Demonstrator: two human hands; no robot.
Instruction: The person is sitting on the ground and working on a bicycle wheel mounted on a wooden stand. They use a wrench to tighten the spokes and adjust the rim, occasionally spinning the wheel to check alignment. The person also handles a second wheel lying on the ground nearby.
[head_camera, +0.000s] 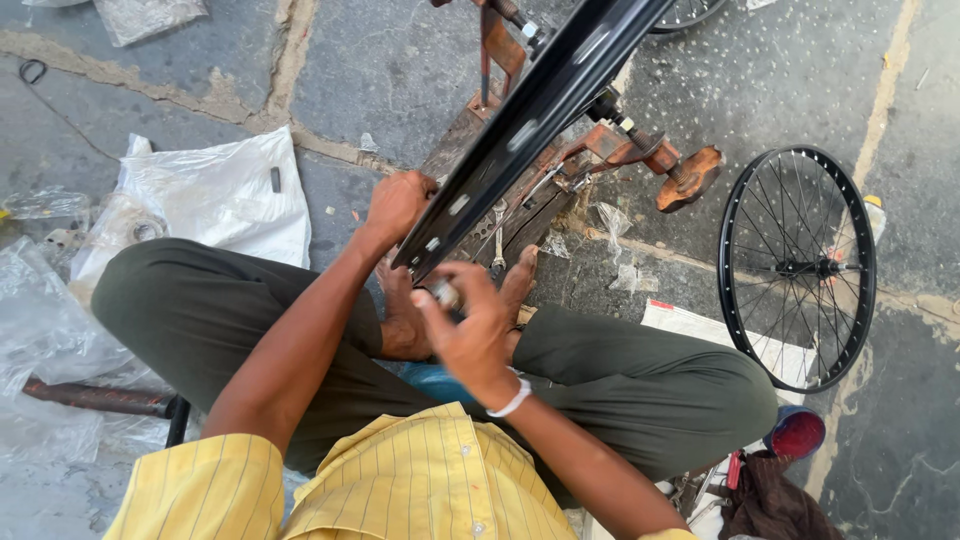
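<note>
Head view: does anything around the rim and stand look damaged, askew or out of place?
Nothing looks broken. The black rim sits in the rusty stand, steadied by the left hand; the right hand is blurred at its lower edge. Torn plastic wrappers litter the ground.

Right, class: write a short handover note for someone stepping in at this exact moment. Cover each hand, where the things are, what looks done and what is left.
Left hand: gripping the black wheel rim at its lower edge.
Right hand: pinching a small metal tool against the rim, blurred.
Rim stands in the rusty stand in front of crossed legs.
Done: a spoked wheel lies on the ground to the right.
Left: this rim appears unfinished; spokes cannot be seen here.
</note>
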